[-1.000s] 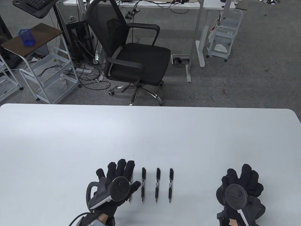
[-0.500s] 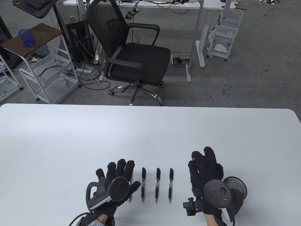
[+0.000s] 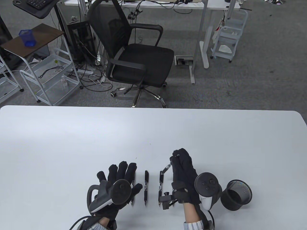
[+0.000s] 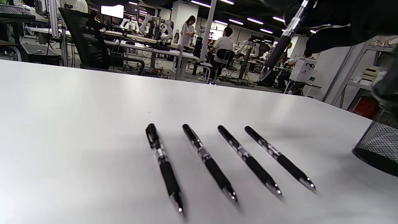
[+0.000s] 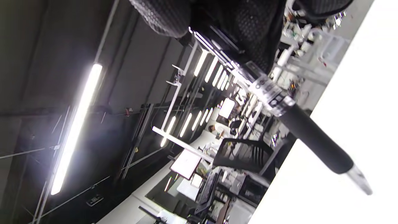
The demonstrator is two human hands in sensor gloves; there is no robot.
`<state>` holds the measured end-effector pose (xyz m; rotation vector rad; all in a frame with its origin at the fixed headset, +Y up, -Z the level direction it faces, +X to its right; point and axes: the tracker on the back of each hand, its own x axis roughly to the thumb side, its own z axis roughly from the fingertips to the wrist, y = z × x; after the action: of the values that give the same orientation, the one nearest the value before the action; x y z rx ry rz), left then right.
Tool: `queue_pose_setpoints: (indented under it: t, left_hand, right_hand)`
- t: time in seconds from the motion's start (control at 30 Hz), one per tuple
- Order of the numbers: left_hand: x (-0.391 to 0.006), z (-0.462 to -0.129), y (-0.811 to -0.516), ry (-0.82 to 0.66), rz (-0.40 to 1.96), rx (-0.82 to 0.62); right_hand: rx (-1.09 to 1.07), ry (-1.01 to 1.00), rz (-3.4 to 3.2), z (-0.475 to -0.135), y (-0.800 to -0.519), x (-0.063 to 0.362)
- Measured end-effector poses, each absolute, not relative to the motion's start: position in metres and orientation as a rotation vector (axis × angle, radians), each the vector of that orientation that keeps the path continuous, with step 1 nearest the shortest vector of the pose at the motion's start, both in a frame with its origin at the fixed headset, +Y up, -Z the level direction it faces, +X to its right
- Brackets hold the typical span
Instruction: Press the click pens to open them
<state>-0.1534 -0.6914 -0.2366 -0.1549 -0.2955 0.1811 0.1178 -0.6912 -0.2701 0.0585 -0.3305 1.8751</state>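
Four black click pens lie side by side on the white table (image 3: 72,134), seen in the left wrist view (image 4: 163,161), (image 4: 208,161), (image 4: 248,158), (image 4: 279,158). In the table view two show fully (image 3: 146,188), (image 3: 160,186). One is partly under my left hand, and one is hidden under my right hand. My left hand (image 3: 120,175) rests flat on the table with fingers spread and holds nothing. My right hand (image 3: 178,159) grips a fifth pen (image 3: 166,169) above the row, its tip pointing up-left. That pen also shows in both wrist views (image 4: 279,46), (image 5: 311,133).
A black mesh pen cup (image 3: 236,195) stands on the table to the right of my right hand, also in the left wrist view (image 4: 377,149). An office chair (image 3: 134,55) stands beyond the table's far edge.
My right hand moved left from the table's right side to above the rightmost pen, uncovering the mesh cup. It now holds a pen. My left hand stayed still.
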Motion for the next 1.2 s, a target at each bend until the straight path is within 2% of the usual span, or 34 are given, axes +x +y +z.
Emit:
queue_pose_setpoints:
  t: [0.23, 0.53, 0.87, 1.03, 1.2]
  left_hand:
    - [-0.152, -0.238, -0.693, -0.289, 0.168, -0.163]
    - [-0.152, -0.235, -0.69, -0.288, 0.163, -0.145]
    - [-0.153, -0.236, -0.69, -0.289, 0.171, -0.15]
    - [-0.153, -0.236, -0.69, -0.289, 0.168, -0.151]
    - [-0.153, -0.235, -0.69, -0.287, 0.167, -0.15]
  right_hand:
    - [0.017, -0.298, 1.792, -0.269, -0.696, 0.14]
    - [0.041, -0.118, 1.574, -0.268, -0.695, 0.147]
    - [0.267, 0.038, 1.146, -0.273, -0.702, 0.142]
    - [0.257, 0.05, 1.1, -0.275, -0.706, 0.134]
    - [0.175, -0.036, 1.093, -0.273, -0.709, 0.133]
